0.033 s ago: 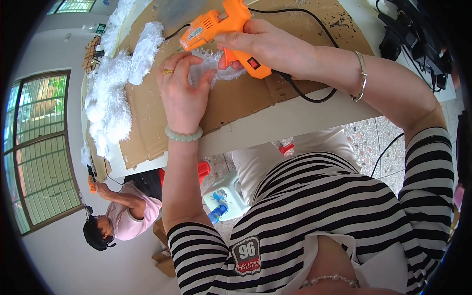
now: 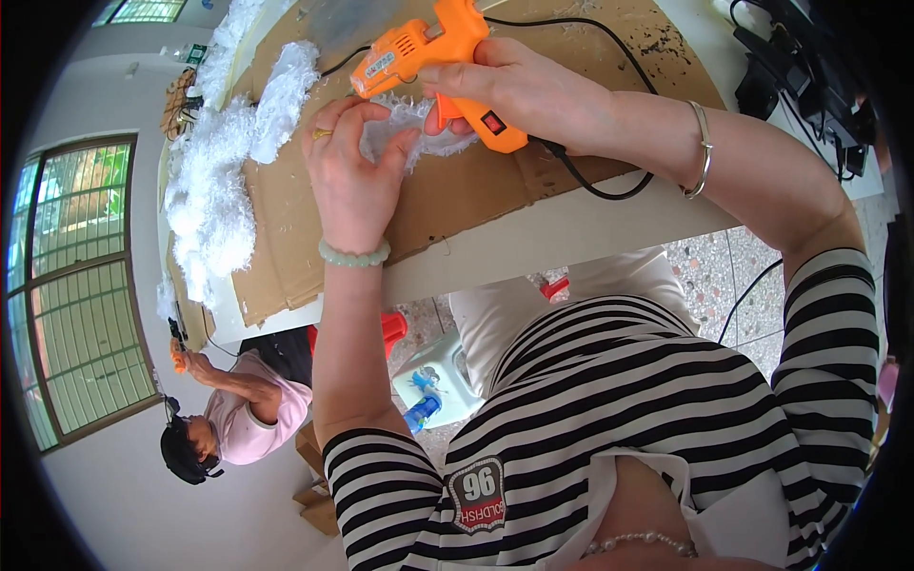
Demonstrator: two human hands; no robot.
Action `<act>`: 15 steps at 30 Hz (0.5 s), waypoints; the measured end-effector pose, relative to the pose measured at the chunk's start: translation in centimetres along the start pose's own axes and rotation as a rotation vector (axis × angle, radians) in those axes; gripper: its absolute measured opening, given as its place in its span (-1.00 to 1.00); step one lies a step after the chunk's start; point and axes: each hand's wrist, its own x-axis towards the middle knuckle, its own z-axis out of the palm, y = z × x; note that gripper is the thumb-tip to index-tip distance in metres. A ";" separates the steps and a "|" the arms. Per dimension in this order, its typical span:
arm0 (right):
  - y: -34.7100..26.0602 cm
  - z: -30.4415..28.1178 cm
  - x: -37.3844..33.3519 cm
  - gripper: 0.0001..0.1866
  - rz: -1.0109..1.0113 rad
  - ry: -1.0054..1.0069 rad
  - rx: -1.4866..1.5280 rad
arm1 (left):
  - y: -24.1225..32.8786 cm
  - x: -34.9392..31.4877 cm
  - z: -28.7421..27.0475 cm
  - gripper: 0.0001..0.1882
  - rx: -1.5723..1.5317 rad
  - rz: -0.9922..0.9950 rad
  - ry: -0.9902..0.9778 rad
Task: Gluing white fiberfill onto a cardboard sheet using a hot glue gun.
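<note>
My right hand point(image 2: 533, 100) is wrapped round the handle of an orange hot glue gun point(image 2: 402, 59), its nozzle tilted down to the left. A finger is at the trigger. Below the gun lies a piece of white fuzzy-edged fabric point(image 2: 433, 141) on the cardboard. My left hand point(image 2: 354, 176) curls over the left end of this fabric, thumb and forefinger bent with white cloth showing between them; its other fingertips are hidden. The nozzle tip is close to the left fingers, and whether it touches the fabric cannot be seen.
White fluffy trim point(image 2: 214, 181) lies heaped along the left of the cardboard sheet point(image 2: 447, 219). A black power cord point(image 2: 619, 57) loops behind my right hand. Black equipment point(image 2: 771, 67) stands far right. Another person point(image 2: 257, 404) works at the left. A pale plastic stool point(image 2: 443, 381) is below the table.
My left hand has shifted very slightly left, its fingers opening a little from the thumb. The glue gun has moved barely to the right.
</note>
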 end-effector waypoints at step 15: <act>-2.5 1.1 -0.2 -0.64 0.114 0.235 0.221 | 3.7 -6.9 -6.0 -0.72 0.276 0.139 -0.193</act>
